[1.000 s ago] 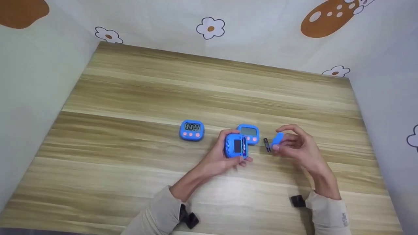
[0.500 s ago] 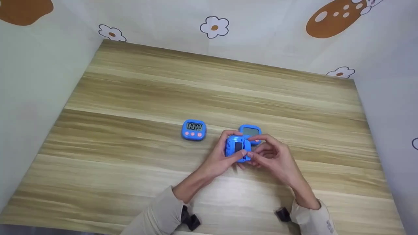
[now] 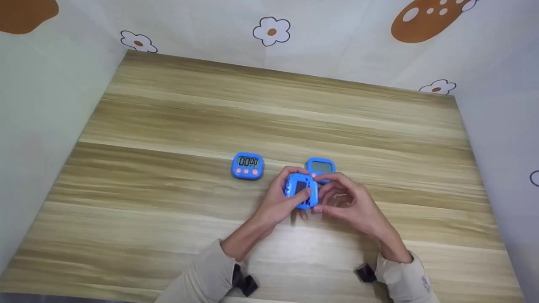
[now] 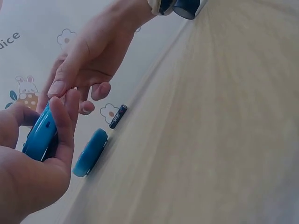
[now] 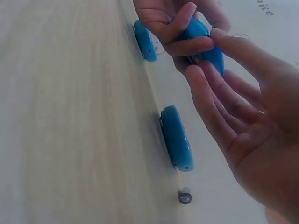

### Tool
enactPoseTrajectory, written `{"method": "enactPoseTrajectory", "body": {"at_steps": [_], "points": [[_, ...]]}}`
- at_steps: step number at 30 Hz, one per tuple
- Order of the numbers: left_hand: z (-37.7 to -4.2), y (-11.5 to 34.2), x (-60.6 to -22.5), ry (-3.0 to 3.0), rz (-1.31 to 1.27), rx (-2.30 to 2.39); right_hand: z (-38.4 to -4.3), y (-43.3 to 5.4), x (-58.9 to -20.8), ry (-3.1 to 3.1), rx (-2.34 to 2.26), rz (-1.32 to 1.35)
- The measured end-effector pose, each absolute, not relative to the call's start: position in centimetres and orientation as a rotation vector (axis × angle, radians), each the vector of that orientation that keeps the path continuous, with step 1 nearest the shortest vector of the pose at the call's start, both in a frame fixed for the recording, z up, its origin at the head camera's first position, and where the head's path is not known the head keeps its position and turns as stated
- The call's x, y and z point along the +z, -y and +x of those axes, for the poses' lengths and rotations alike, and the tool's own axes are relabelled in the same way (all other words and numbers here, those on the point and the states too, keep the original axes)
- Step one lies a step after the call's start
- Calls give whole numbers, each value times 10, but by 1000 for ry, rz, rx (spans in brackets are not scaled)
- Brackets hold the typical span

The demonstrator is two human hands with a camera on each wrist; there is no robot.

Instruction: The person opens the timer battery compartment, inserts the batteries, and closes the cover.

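Note:
My left hand [image 3: 276,204] grips a blue digital timer [image 3: 300,180] with its back turned up and the thumb pressing on that back. My right hand [image 3: 356,206] is at the timer's right side, thumb and forefinger bent round the two ends of that edge. The blue battery cover [image 3: 313,187] lies along that side of the back; whether it sits fully flush cannot be seen. Just behind the hands lies a second blue timer [image 3: 321,166] with a blank screen, partly covered by fingers. A small dark battery [image 4: 118,116] lies beyond it in the left wrist view.
A third blue timer [image 3: 247,166] reading 00:00 lies face up left of the hands. All rest on a wood-grain table [image 3: 168,113] with patterned walls at its back and sides. Black wrist devices [image 3: 365,272] are on both sleeves.
The right hand has come left from beside the loose battery, bringing the cover onto the held timer's battery slot. Its fingers now hold the timer's edge. The left hand shifts slightly left.

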State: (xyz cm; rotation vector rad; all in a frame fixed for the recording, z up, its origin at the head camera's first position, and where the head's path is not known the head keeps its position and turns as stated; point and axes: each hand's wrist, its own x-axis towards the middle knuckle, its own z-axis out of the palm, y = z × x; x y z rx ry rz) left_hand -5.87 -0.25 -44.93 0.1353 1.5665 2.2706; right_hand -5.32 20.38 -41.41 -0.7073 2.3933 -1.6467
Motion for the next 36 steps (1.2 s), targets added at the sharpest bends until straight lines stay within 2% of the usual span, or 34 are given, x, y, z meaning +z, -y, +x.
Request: {"method": "enactPoseTrajectory", "body": {"at_steps": [8,16,24,32,36], "points": [[-58,-1,-451,-1559,285,2283,-50,-197,-404,-2412,-1734,-595],[-57,-2,-450,-1500,253,2340,-51,-200,-408,-2396,-1813,-607],[-54,-1,-449,-1305,334,2353,-51,-203,-410,-2358,-1852,-580],[-52,-1,-448,-1290,397,2343,-57,-210,-434,-2250,-1952,-576],[-53,1,-447,-1297,306,2340,-57,-208,-429,-2251,-1882,-541]]}}
